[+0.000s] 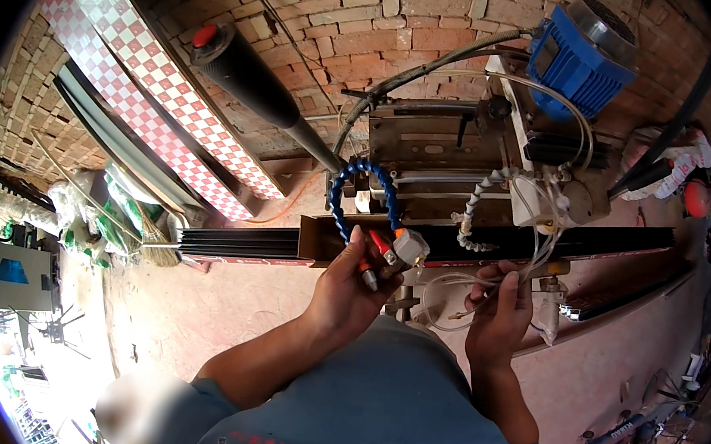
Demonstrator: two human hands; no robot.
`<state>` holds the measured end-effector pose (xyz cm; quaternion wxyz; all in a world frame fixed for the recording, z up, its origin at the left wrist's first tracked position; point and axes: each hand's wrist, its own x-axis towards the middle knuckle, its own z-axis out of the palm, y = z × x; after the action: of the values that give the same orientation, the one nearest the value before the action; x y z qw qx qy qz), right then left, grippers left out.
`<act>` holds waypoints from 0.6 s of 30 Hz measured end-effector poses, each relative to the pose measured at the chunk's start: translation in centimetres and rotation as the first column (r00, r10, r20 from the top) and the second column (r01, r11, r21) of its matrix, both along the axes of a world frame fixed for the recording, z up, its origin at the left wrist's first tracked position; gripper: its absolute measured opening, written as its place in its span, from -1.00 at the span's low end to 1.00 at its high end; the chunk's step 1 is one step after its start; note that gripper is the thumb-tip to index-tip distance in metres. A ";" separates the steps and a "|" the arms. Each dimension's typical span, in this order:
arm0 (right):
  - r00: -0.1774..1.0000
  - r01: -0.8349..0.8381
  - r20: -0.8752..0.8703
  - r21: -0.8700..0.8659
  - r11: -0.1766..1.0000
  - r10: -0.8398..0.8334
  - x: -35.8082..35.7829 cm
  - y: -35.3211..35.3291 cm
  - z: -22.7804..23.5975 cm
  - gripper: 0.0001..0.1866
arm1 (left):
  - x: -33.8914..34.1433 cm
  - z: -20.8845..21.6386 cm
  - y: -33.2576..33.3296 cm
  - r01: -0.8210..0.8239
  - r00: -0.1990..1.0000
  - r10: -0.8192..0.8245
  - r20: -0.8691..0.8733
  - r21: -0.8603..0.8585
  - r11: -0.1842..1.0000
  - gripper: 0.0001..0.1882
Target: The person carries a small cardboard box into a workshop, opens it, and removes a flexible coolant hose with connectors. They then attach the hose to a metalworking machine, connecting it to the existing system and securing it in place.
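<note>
My left hand (pixel 346 295) is closed around a blue segmented coolant hose (pixel 335 196) that loops up in front of the machine. Beside its fingers are a grey-white block fitting (pixel 411 247), a red lever (pixel 381 245) and the hose's orange and grey nozzle (pixel 369 277). To the right, my right hand (pixel 500 311) pinches thin clear tubing (pixel 534 256) between thumb and fingers. A loose loop of it hangs between the hands, with a small brass-coloured tip (pixel 458 315). Part of what lies inside each palm is hidden.
Ahead stands a machine with a blue motor (pixel 582 65), a white segmented hose (pixel 471 212) and a black-handled lever (pixel 249 76). Long dark strips in an open carton (pixel 310 239) cross below it. Red-and-white checked boxes (pixel 185 109) lean at left against the brick wall (pixel 411 20).
</note>
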<state>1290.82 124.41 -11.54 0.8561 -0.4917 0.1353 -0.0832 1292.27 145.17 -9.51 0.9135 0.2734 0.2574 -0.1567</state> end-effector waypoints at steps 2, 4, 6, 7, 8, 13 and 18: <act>1.000 0.011 -0.021 0.015 1.000 -0.011 0.2 -0.3 0.1 -0.76 | -0.1 0.5 -0.1 0.005 1.000 -0.005 0.015 0.011 1.000 -0.61; 1.000 0.024 -0.001 -0.005 1.000 -0.024 0.2 -0.5 0.7 -0.76 | -0.3 0.7 0.0 0.032 0.997 -0.031 0.070 -0.016 0.999 -0.60; 0.998 0.055 0.009 -0.029 0.998 -0.055 0.4 -1.0 0.9 -0.76 | -0.3 0.7 -0.2 0.036 0.996 -0.035 0.084 -0.005 0.999 -0.60; 0.997 0.071 0.013 -0.041 0.997 -0.070 0.5 -1.3 0.9 -0.75 | -0.4 0.7 -0.3 0.037 0.995 -0.037 0.091 0.001 0.999 -0.60; 0.996 0.092 0.023 -0.050 0.995 -0.091 0.6 -1.4 1.0 -0.74 | -0.5 0.6 -0.3 0.047 0.994 -0.047 0.099 0.003 0.999 -0.60; 0.996 0.079 0.058 -0.301 0.950 -0.065 0.8 -2.8 1.3 -0.71 | -0.6 1.4 -0.8 0.068 0.994 -0.070 0.081 0.023 0.997 -0.60; 0.999 0.012 0.042 -0.538 0.843 0.013 1.0 -3.5 0.5 -0.59 | -0.9 1.5 -0.7 0.137 0.984 -0.139 0.109 0.030 0.990 -0.58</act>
<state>1291.80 120.91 -11.01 0.6867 -0.7101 0.0877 -0.1282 1291.34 144.46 -8.00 0.9101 0.3092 0.1887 -0.2013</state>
